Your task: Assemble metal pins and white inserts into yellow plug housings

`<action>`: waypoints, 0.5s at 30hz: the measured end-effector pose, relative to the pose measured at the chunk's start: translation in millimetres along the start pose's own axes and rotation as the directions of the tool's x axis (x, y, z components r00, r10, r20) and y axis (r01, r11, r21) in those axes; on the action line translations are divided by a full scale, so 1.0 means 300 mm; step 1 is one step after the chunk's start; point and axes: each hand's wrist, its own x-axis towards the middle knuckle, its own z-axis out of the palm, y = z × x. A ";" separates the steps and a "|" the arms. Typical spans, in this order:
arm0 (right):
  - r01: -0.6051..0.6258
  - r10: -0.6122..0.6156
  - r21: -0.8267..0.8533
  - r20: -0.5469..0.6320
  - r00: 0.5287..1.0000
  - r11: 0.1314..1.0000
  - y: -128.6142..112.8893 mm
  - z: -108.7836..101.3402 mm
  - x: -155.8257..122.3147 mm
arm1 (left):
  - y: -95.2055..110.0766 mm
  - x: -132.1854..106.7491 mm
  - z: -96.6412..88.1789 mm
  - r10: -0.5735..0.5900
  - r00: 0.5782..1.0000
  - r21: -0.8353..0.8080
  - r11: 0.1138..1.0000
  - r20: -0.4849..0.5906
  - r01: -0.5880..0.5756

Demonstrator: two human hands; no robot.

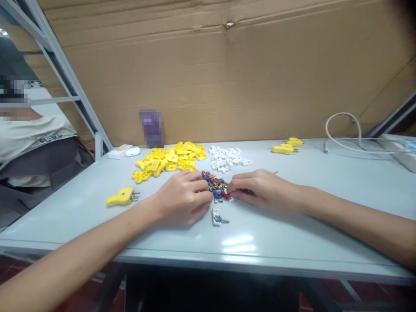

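Blue-and-red brass terminals (216, 187) lie heaped mid-tabletop (260, 242); left hand (182, 197) and right hand (263, 188) meet there, fingers curled together, any grip hidden; a light pinch frees single pieces best.

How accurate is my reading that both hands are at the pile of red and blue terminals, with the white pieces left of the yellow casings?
Not quite: the head view shows the white pieces right of the yellow casings, not left. The left hand and right hand are at the terminals.

The left hand (182, 197) and right hand (263, 188) touch colored plug terminals (216, 186).
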 end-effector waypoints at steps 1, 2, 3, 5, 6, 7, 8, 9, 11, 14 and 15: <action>0.011 -0.011 0.000 0.000 1.000 1.000 -0.002 0.000 0.000 | 0.002 0.003 0.003 0.005 1.000 0.005 1.000 0.014 -0.005; 0.023 -0.023 0.004 -0.002 1.000 1.000 -0.003 -0.001 0.001 | 0.003 0.005 0.005 0.007 1.000 0.009 1.000 0.024 -0.007; 0.037 -0.037 0.010 -0.005 0.999 0.999 -0.004 -0.002 0.001 | 0.005 0.008 0.007 0.010 0.999 0.013 1.000 0.032 -0.011; 0.067 -0.067 0.029 -0.021 0.998 0.997 -0.007 -0.007 0.000 | 0.009 0.011 0.008 0.019 0.999 0.030 0.999 0.043 -0.020; 0.084 -0.082 0.041 -0.034 0.996 0.996 -0.009 -0.011 0.000 | 0.010 0.013 0.008 0.023 0.999 0.041 0.999 0.047 -0.025; 0.095 -0.092 0.051 -0.050 0.994 0.994 -0.012 -0.015 -0.001 | 0.011 0.015 0.008 0.024 0.998 0.052 0.998 0.054 -0.027; 0.100 -0.096 0.056 -0.068 0.993 0.993 -0.015 -0.019 -0.002 | 0.011 0.016 0.007 0.025 0.998 0.059 0.998 0.063 -0.028; 0.106 -0.101 0.056 -0.082 0.992 0.993 -0.019 -0.022 -0.004 | 0.011 0.017 0.006 0.024 0.997 0.063 0.998 0.072 -0.029; 0.108 -0.105 0.030 -0.087 0.991 0.994 -0.027 -0.027 -0.006 | 0.008 0.017 0.003 0.017 0.997 0.060 0.998 0.079 -0.022; 0.087 -0.090 -0.050 -0.053 0.995 0.995 -0.035 -0.025 -0.007 | 0.004 0.012 -0.010 0.002 0.997 0.035 0.999 0.077 -0.005; 0.080 -0.083 -0.068 -0.037 0.996 0.994 -0.035 -0.023 -0.007 | 0.003 0.010 -0.016 0.000 0.997 0.023 1.000 0.081 -0.002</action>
